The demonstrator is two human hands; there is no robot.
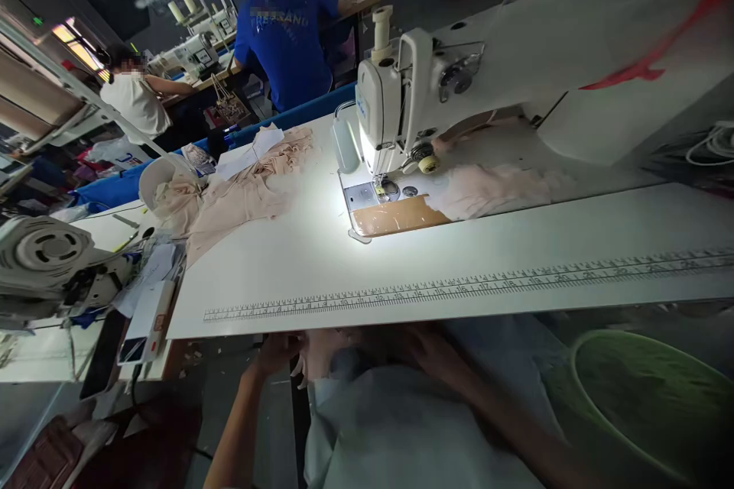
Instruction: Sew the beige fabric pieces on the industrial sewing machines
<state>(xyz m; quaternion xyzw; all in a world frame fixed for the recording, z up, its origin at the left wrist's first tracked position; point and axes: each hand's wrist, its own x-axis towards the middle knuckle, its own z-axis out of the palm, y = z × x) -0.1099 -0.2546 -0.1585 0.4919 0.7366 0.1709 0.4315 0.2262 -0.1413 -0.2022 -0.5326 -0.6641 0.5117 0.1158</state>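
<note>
Below the front edge of the sewing table, over my lap, my left hand (280, 351) is closed at the edge of a piece of pale pink fabric (324, 351). My right hand (427, 351) is in shadow on the other side of that fabric, its fingers partly under the table edge and too dark to make out. Above, a white sewing machine (381, 107) stands with its lamp lit over the needle plate (364, 195). Bunched pink fabric (487, 191) lies on the machine bed, right of the presser foot.
A printed ruler (459, 289) runs along the table front. More beige fabric (241, 206) and white paper (252, 153) lie at the table's left. A green-rimmed basket (579, 367) stands at lower right. Another machine (51, 252) is at left. Two people (287, 30) sit farther off.
</note>
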